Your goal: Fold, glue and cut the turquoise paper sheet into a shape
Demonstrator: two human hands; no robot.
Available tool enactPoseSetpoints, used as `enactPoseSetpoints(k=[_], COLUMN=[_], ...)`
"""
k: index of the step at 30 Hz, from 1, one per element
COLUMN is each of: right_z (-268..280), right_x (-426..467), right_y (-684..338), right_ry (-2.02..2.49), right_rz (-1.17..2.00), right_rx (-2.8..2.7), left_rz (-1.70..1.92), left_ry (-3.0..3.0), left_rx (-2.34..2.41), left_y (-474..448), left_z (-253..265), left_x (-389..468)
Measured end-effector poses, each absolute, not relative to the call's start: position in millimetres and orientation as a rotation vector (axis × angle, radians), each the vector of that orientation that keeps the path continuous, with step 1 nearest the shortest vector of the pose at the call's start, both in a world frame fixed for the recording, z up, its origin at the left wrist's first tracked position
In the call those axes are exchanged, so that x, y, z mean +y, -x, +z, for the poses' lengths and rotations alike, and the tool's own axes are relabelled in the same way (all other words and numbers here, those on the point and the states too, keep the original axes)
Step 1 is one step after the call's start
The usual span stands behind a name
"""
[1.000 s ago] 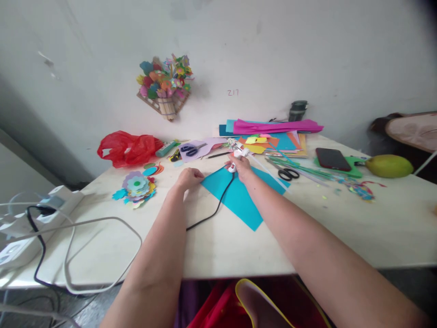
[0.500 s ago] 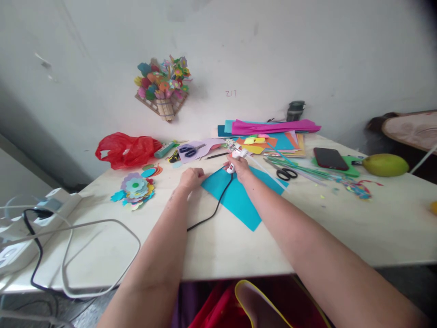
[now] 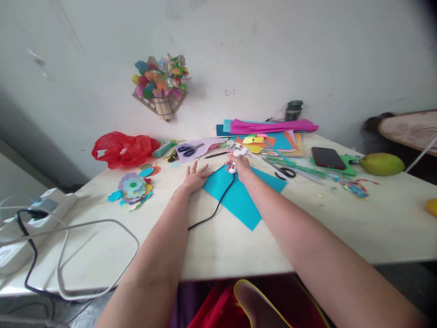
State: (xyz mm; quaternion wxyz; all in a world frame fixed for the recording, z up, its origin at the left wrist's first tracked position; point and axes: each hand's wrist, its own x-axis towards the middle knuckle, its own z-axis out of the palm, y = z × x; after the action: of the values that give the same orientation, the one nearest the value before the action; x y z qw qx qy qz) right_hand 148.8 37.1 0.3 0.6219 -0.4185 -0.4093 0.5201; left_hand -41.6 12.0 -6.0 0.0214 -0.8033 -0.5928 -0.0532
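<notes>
My right hand is closed round the handle of a white hot glue gun, above the far part of a blue paper sheet. A glue stick runs back from the gun to the right, and its black cord trails over the sheet toward me. My left hand lies flat with its fingers spread at the sheet's left corner, holding nothing. Whether its fingertips press on the paper's edge is hard to tell. The gun's nozzle is hard to make out against the clutter behind it.
Paper flower cutouts and a red plastic bag lie left. Blue-handled scissors and a pencil are behind. At right are black-handled scissors, a phone and a mango. A power strip with looping cables occupies the left edge.
My left hand has opened from a curled shape into spread fingers lying flat by the paper's corner. My right hand with the glue gun has barely moved; the view shifted slightly.
</notes>
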Motion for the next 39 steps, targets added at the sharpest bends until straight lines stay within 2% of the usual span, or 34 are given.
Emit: enactPoseSetpoints(k=[4, 10, 15, 22, 29, 34, 39], right_z=[4, 10, 8, 3, 8, 14, 16], right_x=[36, 33, 35, 46, 44, 37, 36], right_y=[-155, -166, -169, -184, -199, -192, -183], right_ry=[1.117, 1.284, 1.277, 1.411, 1.481, 1.331, 1.219], right_rz=[1.15, 1.146, 1.093, 0.918, 0.922, 1.034, 1.087], right_rx=[-0.879, -0.941, -1.046, -1.248, -1.265, -1.255, -1.298], left_rz=[-0.131, -0.369, -0.194, -0.074, -0.509, -0.442, -0.242], left_ry=[2.514, 2.427, 2.47, 2.436, 2.449, 2.619, 2.515], left_rx=[-1.694, -1.418, -1.291, -1.543, -1.704, -1.699, -1.818], left_y=[36, 15, 6, -1, -2, 2, 11], left_z=[1, 12, 16, 13, -8, -12, 1], left_x=[7, 4, 10, 10, 22, 29, 12])
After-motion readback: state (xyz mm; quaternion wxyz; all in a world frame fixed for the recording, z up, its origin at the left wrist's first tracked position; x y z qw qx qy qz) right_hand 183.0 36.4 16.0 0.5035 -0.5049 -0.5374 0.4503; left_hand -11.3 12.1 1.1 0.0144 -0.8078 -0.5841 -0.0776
